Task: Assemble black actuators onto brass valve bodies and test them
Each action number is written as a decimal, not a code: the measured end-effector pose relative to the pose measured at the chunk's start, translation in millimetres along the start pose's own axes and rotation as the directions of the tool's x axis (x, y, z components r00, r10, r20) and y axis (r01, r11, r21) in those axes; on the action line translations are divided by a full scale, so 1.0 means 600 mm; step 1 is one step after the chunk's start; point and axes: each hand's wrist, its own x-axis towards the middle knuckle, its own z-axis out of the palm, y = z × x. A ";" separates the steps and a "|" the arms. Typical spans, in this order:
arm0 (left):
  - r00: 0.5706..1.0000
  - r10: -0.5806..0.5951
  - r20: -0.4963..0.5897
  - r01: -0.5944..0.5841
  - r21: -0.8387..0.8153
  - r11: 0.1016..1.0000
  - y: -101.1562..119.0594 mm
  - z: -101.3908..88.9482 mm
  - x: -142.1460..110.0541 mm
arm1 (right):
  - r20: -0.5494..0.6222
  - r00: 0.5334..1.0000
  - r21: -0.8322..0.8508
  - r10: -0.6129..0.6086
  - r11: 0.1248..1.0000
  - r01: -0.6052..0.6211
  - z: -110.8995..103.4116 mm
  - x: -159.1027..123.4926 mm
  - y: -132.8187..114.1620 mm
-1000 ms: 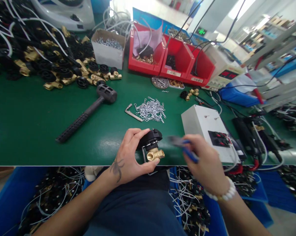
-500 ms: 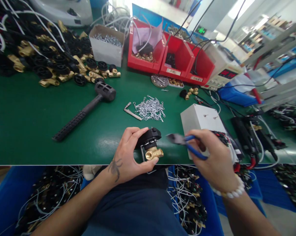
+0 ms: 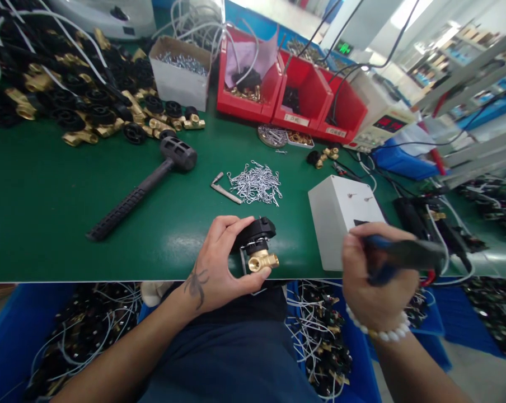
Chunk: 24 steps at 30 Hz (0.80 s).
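Note:
My left hand is closed around a brass valve with a black top, held close to the table's front edge. Its fingers lie on the black part while the thumb presses under the brass body. A bent metal rod runs along the valve's side. My right hand grips a pair of blue-handled pliers, blurred by motion, in front of a white box. The pliers' head points right, away from the valve. Beyond the valve lies a pile of metal clip pins, beside a bent metal piece.
A black mallet lies to the left on the green table. Several brass valves are heaped behind it. Red bins and a carton of screws line the back. Blue crates of wired parts stand below.
My right hand has moved right and swung the pliers round, so their head points right instead of toward the valve. My left hand and the valve stay put.

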 end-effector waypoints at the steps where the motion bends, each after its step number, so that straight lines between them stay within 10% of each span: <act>1: 1.000 -0.001 0.001 0.001 0.001 1.000 0.000 -0.001 0.000 | 0.159 0.986 -0.038 -0.056 0.997 0.063 0.001 0.000 0.000; 4: 1.000 -0.005 0.008 0.005 0.001 1.000 0.001 -0.002 0.002 | 0.524 0.841 -0.061 -0.136 0.979 0.196 -0.002 0.007 -0.003; 9: 1.000 0.002 -0.001 -0.002 0.000 1.000 0.002 -0.001 0.002 | 0.089 0.996 0.028 0.026 0.999 -0.029 -0.014 0.016 -0.007; 11: 1.000 0.004 0.003 -0.004 0.003 1.000 0.003 -0.001 0.001 | 0.177 0.984 0.012 0.031 0.999 -0.034 -0.011 0.015 -0.007; 14: 1.000 -0.002 0.001 0.002 -0.005 1.000 0.005 -0.001 0.001 | 0.557 0.830 -0.026 0.000 1.000 0.017 -0.007 0.015 -0.006; 19: 0.998 0.019 -0.052 -0.022 -0.062 0.998 0.011 -0.003 0.003 | 0.561 0.824 0.233 0.086 0.938 -0.256 -0.010 0.024 -0.014; 24: 0.999 -0.018 -0.048 0.015 -0.070 0.997 0.015 -0.002 0.001 | 0.716 0.692 0.483 -0.094 0.782 -0.394 0.020 0.021 -0.018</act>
